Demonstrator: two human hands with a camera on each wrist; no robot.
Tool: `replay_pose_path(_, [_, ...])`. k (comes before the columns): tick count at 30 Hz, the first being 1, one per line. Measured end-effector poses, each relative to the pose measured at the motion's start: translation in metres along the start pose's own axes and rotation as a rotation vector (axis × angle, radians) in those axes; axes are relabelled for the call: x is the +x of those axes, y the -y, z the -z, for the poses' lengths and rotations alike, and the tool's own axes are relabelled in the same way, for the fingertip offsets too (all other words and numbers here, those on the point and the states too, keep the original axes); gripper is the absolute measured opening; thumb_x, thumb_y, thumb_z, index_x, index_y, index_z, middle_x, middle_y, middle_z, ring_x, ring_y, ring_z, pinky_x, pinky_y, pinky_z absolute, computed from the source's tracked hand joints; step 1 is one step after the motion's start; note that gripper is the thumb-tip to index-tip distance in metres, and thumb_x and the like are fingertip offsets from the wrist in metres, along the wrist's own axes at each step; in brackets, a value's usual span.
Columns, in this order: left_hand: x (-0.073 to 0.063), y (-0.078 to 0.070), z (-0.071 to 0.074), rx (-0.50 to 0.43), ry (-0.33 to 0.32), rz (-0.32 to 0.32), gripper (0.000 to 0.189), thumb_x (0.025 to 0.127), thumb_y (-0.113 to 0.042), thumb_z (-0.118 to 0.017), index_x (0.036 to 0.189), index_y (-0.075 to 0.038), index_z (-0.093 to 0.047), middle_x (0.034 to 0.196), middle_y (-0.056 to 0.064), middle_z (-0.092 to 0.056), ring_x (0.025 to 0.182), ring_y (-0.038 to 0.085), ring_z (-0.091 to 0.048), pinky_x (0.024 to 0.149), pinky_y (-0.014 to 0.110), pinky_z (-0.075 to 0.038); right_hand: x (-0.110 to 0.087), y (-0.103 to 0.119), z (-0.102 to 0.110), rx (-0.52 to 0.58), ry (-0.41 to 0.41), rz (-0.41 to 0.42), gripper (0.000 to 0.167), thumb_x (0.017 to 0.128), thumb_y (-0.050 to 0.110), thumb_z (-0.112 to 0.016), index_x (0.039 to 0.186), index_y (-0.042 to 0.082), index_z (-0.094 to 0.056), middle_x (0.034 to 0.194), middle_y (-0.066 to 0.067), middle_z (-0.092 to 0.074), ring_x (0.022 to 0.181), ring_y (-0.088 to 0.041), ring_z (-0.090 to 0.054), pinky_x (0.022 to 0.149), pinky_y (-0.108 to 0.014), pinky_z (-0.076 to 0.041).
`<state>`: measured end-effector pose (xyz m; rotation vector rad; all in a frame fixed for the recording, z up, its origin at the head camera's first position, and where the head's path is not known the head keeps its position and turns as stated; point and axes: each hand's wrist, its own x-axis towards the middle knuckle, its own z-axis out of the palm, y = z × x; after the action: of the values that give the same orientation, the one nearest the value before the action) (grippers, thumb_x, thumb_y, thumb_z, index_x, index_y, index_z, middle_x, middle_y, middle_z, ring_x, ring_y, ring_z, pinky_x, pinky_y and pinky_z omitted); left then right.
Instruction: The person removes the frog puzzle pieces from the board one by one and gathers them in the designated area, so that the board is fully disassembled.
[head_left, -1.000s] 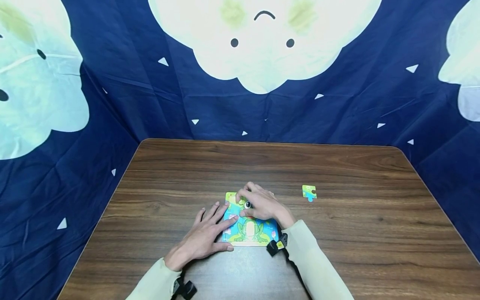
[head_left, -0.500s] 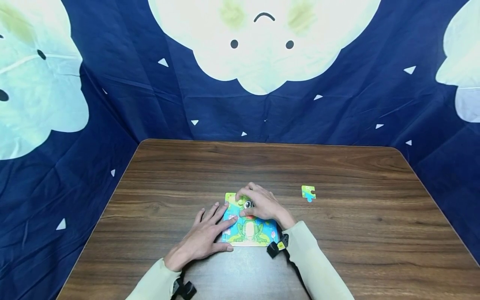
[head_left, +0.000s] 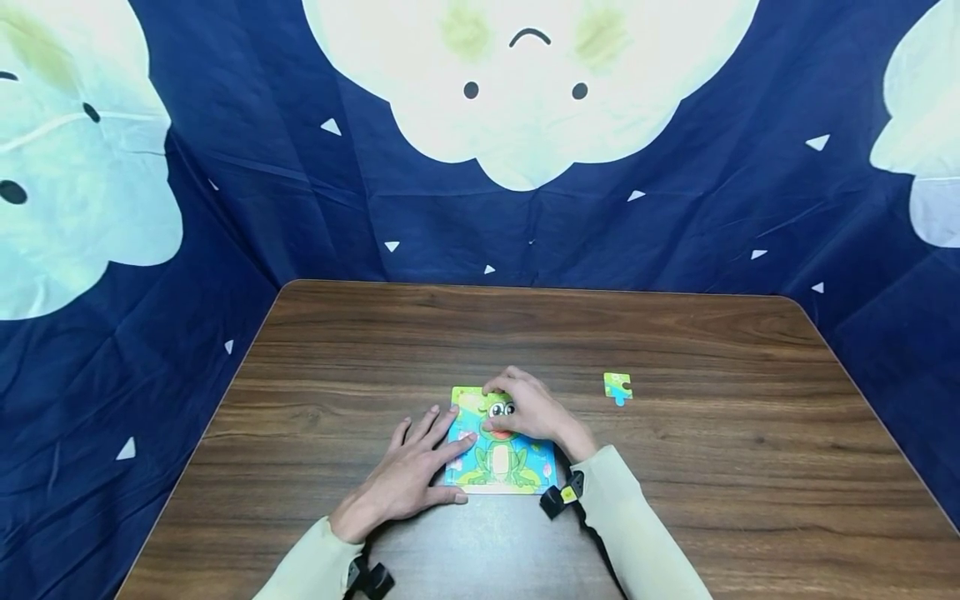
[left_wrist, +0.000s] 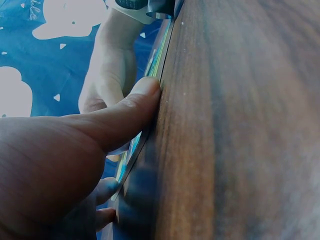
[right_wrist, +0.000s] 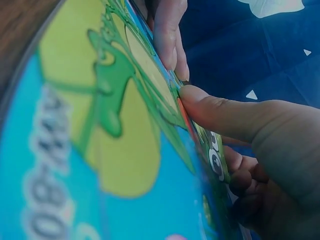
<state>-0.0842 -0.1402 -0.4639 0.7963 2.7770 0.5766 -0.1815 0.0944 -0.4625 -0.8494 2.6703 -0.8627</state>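
Head view: frog puzzle (head_left: 501,454) lies flat on the wooden table (head_left: 675,467), near its front edge at centre. Left hand (head_left: 408,475) rests flat beside the puzzle's left edge, fingers straight and spread, tips touching the board; the left wrist view shows the thumb (left_wrist: 131,112) pressed along the board's rim. Right hand (head_left: 534,412) sits on the upper part of the puzzle, fingers curled, pressing on the piece with the frog's eyes; the right wrist view shows its thumb tip (right_wrist: 192,97) on the picture surface. Loose puzzle piece (head_left: 618,387) lies well apart to the right
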Motion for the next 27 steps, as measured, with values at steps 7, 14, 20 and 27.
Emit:
replay_pose_path(7, [0.0012, -0.0003, -0.0004, 0.006, 0.002, -0.002, 0.073, 0.086, -0.054, -0.069, 0.149, -0.023, -0.049, 0.165, 0.019, -0.027, 0.152, 0.047, -0.023, 0.111, 0.075, -0.019, -0.0051, -0.0024, 0.0012, -0.042, -0.023, -0.014, 0.051, 0.084, 0.041, -0.08, 0.13, 0.021, -0.066, 0.11, 0.001, -0.06, 0.088, -0.011, -0.052, 0.079, -0.031, -0.046])
replay_pose_path(14, [0.0014, -0.0004, -0.0005, 0.006, 0.002, 0.006, 0.073, 0.086, -0.054, -0.07, 0.149, -0.024, -0.049, 0.165, 0.018, -0.027, 0.152, 0.047, -0.023, 0.111, 0.075, -0.019, -0.0066, -0.0043, 0.0001, -0.033, -0.056, -0.044, 0.05, 0.082, 0.039, -0.082, 0.123, 0.013, -0.066, 0.115, -0.002, -0.064, 0.097, -0.015, -0.062, 0.088, -0.039, -0.053])
replay_pose_path(20, [0.0006, -0.0003, -0.001, 0.013, -0.001, 0.006, 0.074, 0.086, -0.055, -0.069, 0.15, -0.024, -0.048, 0.165, 0.019, -0.028, 0.152, 0.047, -0.024, 0.111, 0.075, -0.02, -0.006, -0.006, -0.0004, -0.065, -0.072, -0.026, 0.05, 0.081, 0.043, -0.082, 0.121, 0.016, -0.068, 0.113, 0.0, -0.065, 0.097, -0.013, -0.061, 0.087, -0.037, -0.053])
replay_pose_path(27, [0.0007, 0.0002, -0.0012, 0.017, -0.008, 0.004, 0.073, 0.086, -0.055, -0.069, 0.149, -0.024, -0.05, 0.164, 0.019, -0.029, 0.151, 0.047, -0.025, 0.111, 0.075, -0.02, -0.0061, -0.0077, -0.0012, -0.068, -0.117, -0.006, 0.049, 0.079, 0.044, -0.083, 0.118, 0.016, -0.071, 0.11, 0.001, -0.067, 0.1, -0.014, -0.059, 0.088, -0.038, -0.052])
